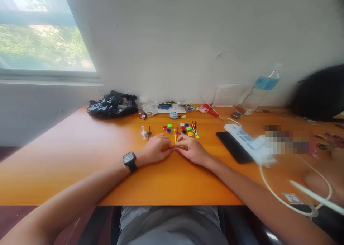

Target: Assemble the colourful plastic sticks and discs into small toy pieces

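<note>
My left hand (157, 148), with a black watch on its wrist, meets my right hand (192, 150) over the table. Both have their fingers pinched together at the fingertips; whatever lies between them is too small and hidden to make out. Just beyond the fingers lies a bright green arrow-tipped plastic stick (175, 135). Small coloured plastic discs (184, 128) in red, blue, green, white, black and yellow are scattered past the right hand, with several thin sticks (194, 128) beside them. Left of these lie a white stick with a disc on it (143, 133) and a dark brown one (149, 133).
A black plastic bag (113, 104) and clear packets (149, 108) lie along the wall. At right are a black phone (234, 147), a white power strip (243, 137) with a cable, and a water bottle (259, 90). Another person's blurred hand (319, 180) shows at far right.
</note>
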The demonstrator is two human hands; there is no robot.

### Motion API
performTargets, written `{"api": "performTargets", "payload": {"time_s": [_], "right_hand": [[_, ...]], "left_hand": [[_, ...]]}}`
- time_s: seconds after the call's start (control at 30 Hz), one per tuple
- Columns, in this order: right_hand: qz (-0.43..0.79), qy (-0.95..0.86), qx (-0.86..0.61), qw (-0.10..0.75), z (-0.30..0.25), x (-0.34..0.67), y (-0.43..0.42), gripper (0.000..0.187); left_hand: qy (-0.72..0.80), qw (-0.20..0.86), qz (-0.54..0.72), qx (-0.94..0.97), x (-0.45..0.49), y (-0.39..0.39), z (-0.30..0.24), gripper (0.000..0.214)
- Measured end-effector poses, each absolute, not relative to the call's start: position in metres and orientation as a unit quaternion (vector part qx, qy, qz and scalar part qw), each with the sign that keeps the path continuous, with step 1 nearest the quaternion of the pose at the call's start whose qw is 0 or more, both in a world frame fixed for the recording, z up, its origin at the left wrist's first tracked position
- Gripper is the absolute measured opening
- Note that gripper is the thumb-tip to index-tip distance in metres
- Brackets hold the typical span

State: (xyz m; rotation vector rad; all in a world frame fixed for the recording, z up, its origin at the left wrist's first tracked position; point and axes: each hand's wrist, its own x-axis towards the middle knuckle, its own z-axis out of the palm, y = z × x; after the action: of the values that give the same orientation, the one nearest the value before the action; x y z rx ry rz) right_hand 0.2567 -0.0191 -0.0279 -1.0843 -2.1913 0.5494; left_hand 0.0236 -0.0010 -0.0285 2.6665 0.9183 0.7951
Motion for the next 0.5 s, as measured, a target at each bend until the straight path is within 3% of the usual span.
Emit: {"api": "performTargets", "payload": {"time_s": [0.2, 0.3, 0.5], "right_hand": [[0.234, -0.764, -0.453, 0.396, -0.017, 0.272, -0.010, 0.028], [0.283, -0.723, -0.476, 0.413, -0.015, 0.279, -0.002, 0.034], [0.381, -0.662, -0.504, 0.404, -0.013, 0.278, -0.002, 0.047]], "left_hand": [[0.302, 0.115, 0.299, 0.898, 0.022, -0.006, -0.027, 0.003], [0.323, 0.113, 0.330, 0.880, 0.021, -0.009, -0.021, 0.015], [0.353, 0.113, 0.385, 0.845, 0.017, -0.011, -0.014, 0.016]]}}
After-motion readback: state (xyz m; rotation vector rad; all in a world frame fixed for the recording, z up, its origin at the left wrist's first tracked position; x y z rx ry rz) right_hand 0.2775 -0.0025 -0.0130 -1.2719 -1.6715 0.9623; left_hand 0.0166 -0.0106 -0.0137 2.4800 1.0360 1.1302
